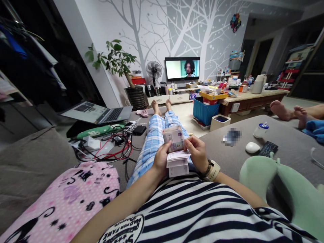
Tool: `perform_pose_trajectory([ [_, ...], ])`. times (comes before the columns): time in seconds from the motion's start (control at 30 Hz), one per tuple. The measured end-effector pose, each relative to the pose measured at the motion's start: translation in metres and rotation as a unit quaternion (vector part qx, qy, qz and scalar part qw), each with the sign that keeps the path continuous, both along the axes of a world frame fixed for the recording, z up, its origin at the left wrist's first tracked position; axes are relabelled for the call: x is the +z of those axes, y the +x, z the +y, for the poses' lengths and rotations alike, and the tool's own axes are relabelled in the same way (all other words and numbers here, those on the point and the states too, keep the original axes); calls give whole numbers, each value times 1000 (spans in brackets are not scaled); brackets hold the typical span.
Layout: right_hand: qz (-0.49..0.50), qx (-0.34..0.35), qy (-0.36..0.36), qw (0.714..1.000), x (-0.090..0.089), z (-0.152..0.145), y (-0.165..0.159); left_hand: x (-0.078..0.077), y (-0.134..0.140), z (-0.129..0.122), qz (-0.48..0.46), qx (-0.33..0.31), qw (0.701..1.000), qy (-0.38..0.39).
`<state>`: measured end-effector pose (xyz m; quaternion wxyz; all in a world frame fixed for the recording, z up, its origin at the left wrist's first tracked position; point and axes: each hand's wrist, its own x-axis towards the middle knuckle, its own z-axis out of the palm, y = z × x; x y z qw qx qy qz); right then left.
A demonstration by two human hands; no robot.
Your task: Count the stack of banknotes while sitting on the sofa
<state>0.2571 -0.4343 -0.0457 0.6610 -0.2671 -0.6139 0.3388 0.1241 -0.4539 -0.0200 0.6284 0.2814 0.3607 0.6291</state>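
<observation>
A stack of banknotes (174,137) is held over my lap, the top one showing a 5. My left hand (162,158) is closed round the stack's left side, thumb lying on its face. Several notes are folded down toward my belly, their pale ends (178,165) hanging below the hand. At the stack's right edge, my right hand (197,152) pinches the notes between thumb and fingers. A bracelet and a watch (213,170) are on the right wrist. Blue plaid trousers (154,135) cover my outstretched legs beneath the notes.
Left of my legs lie tangled cables (121,141), a black wallet-like item (139,130) and an open laptop (101,113). On the right are a white mouse (252,147), a small keyboard (268,149), a lidded cup (260,130) and a green neck pillow (255,170). Another person's feet (280,110) rest at far right.
</observation>
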Motion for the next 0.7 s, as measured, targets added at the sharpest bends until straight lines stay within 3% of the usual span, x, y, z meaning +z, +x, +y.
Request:
perform_pose_trajectory([
  [0.23,24,-34,-69,997,0,10,-1,-5,-4,-1,26,-2,999,31],
  [0.7,-17,-49,-34,998,2,7,0,-2,0,0,-8,-5,1000,6],
])
